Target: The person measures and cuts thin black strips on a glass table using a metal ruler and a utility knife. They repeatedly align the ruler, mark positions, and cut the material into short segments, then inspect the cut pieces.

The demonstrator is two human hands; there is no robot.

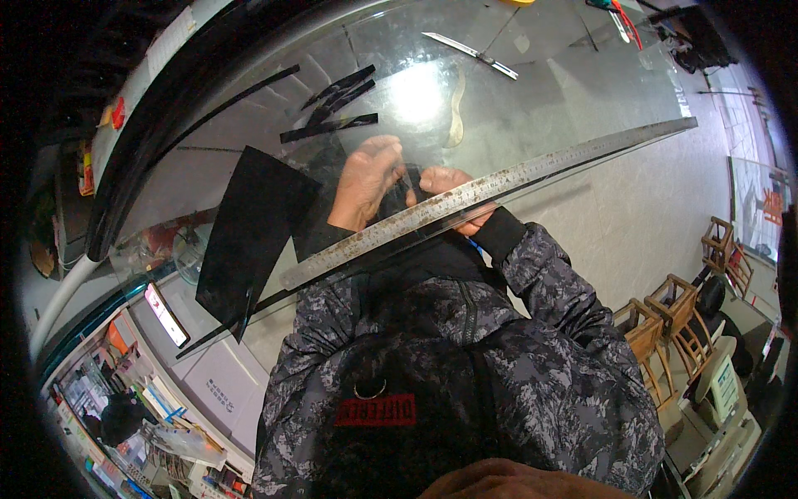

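Note:
My left hand [366,183] is closed, its thumb and fingers pressed together near a thin dark strip I cannot make out clearly. Close by on its right, my right hand [449,180] has its fingers curled in. A long, rust-spotted metal ruler [490,185] slants across the view, hiding part of my right hand and crossing in front of my left sleeve. A large sheet of black film [258,220] lies left of my left hand. Beyond the hands are several narrow black strips [328,127], a curved pale strip [456,108] and a utility knife [471,56].
The glass tabletop [573,91] reflects a bright light. To the left, a phone with a lit screen [167,314] rests near a white box [223,378] and cluttered shelves [125,407]. Wooden stools [644,333] stand on the right. Red-handled tools [625,27] are at the far edge.

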